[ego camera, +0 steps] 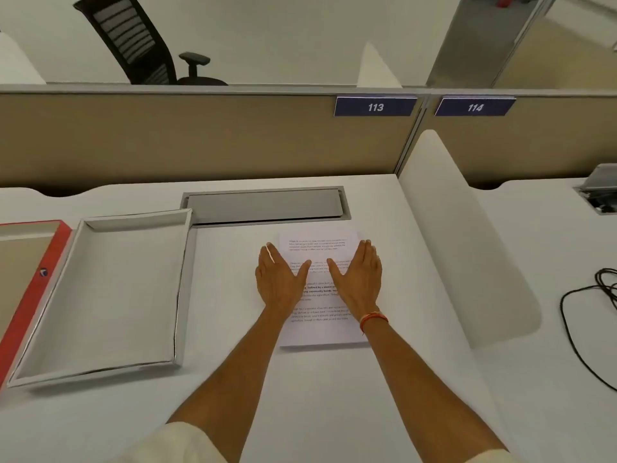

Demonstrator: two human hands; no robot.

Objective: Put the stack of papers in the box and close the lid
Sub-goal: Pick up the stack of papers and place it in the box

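The stack of papers (319, 332) lies flat on the white worktop (334, 412), toward its back edge and just in front of the closed grey cable hatch (265, 206), with a clear strip of worktop between its right edge and the curved white side divider (467, 248). Both hands rest on the printed top sheet, palms down and fingers extended: the left hand (279, 279) sits along the stack's left edge, the right hand (360, 279) along its right edge, thumbs angled toward each other over the text, neither pinching anything. An orange thread band (373, 320) circles the right wrist. To the left, apart from the stack across bare worktop, the open white box (182, 295) sits with nothing visible inside. Its red-edged lid (36, 295) lies folded back flat at the worktop's left edge, tan inner face up. The worktop's front half is open around the forearms.
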